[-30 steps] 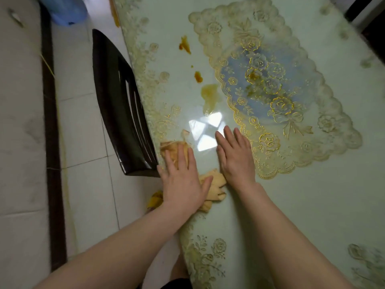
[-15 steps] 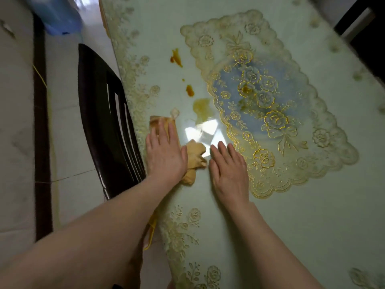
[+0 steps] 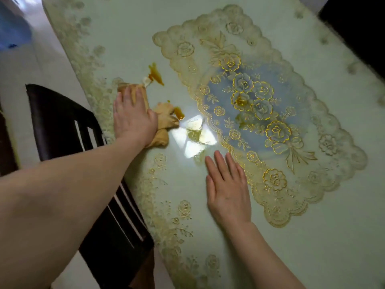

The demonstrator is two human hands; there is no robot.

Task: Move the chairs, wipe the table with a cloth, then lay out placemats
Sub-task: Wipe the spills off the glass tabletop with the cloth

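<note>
My left hand [image 3: 133,117] presses flat on a crumpled tan cloth [image 3: 166,117] near the left edge of the pale green table [image 3: 312,236]. Orange-brown sauce stains [image 3: 156,75] lie just beyond the cloth, and one small blob [image 3: 179,113] touches its right side. My right hand [image 3: 227,188] rests flat on the tabletop, fingers together, holding nothing, beside a gold-edged lace placemat [image 3: 260,113] with blue flowers. A dark wooden chair [image 3: 62,122] stands against the table's left edge, under my left forearm.
A bright window reflection [image 3: 195,136] glares on the table between my hands. A blue object [image 3: 12,28] sits on the tiled floor at top left. Something dark [image 3: 358,28] stands beyond the table's far right corner.
My left hand has pushed the cloth forward along the table's left side, up to the sauce stains. My right hand stayed flat and now lies further behind the left one.
</note>
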